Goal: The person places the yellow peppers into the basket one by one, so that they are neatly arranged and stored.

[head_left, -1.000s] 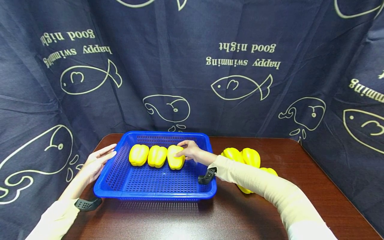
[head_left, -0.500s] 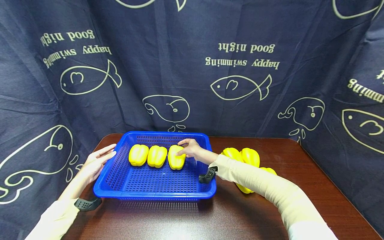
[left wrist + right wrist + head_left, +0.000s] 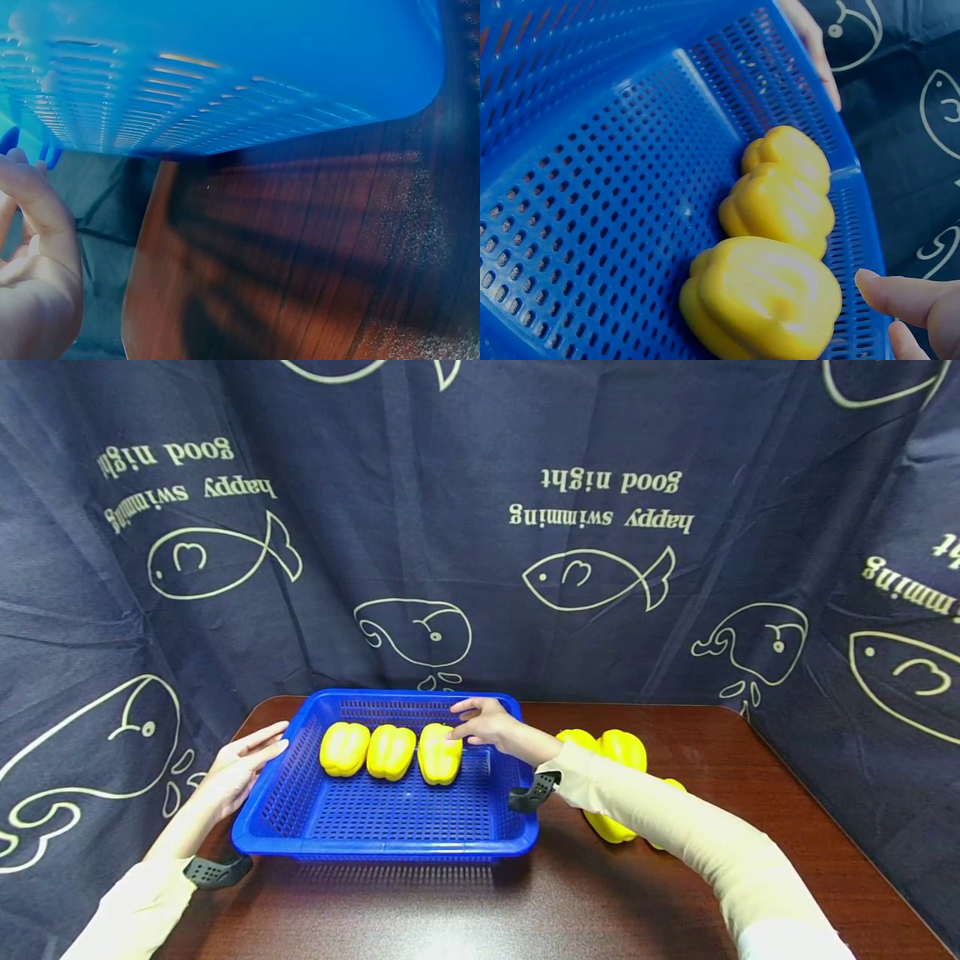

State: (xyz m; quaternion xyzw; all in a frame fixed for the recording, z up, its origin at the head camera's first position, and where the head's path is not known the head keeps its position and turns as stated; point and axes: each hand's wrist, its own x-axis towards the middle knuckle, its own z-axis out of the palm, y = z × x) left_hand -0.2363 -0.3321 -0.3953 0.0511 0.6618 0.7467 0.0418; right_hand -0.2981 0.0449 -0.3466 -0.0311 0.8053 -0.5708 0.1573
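Three yellow bell peppers lie in a row inside the blue plastic basket (image 3: 386, 847): the left pepper (image 3: 344, 749), the middle pepper (image 3: 392, 752) and the right pepper (image 3: 440, 755). My right hand (image 3: 487, 727) is over the basket beside the right pepper, fingers extended and holding nothing. In the right wrist view a gap shows between its fingertip (image 3: 866, 283) and the nearest pepper (image 3: 769, 300). At the basket's left rim, my left hand (image 3: 238, 770) touches the outer side with fairly straight fingers. The left wrist view shows this hand (image 3: 41, 255) below the slotted wall.
Several more yellow bell peppers (image 3: 624, 750) lie on the brown wooden table (image 3: 390, 910) right of the basket, partly hidden behind the right sleeve (image 3: 660, 810). A dark blue curtain (image 3: 420, 527) with fish drawings hangs behind the table.
My right hand has let go of the right pepper and moved slightly up and to the right. The pepper stays in the basket. The left hand keeps its place at the rim.
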